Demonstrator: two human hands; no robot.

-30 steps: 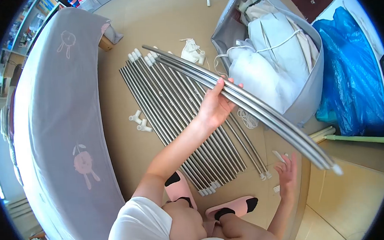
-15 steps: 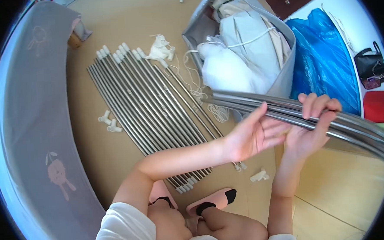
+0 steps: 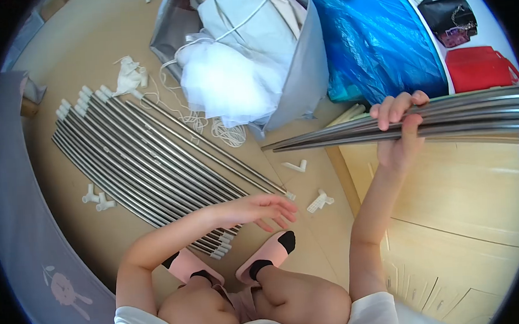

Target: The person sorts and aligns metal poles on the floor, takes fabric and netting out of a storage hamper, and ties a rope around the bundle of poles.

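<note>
A bundle of grey metal rods point(image 3: 468, 119) is gripped by my right hand point(image 3: 400, 128), its fingers wrapped over the rods and the thumb below; the bundle lies nearly level at the right. My left hand point(image 3: 268, 211) is empty, fingers spread, above the floor near the lower end of a row of metal rods point(image 3: 154, 161). Those rods lie side by side, many with white end caps. White connectors point(image 3: 99, 198) rest left of the row. Two more white pieces, one a connector point(image 3: 320, 200), lie right of it.
A grey fabric bin point(image 3: 307, 65) holds pale cloth and white netting point(image 3: 232, 84). Blue plastic point(image 3: 376, 38) is beside it. White cord point(image 3: 228, 132) lies on the floor. A red bag point(image 3: 479, 68) and black bag point(image 3: 448, 14) sit at the upper right. Grey fabric point(image 3: 34, 232) stands left.
The rod bundle passed from my left hand to my right hand and moved right. My left hand let go and drew back over the floor. The view has turned to the right.
</note>
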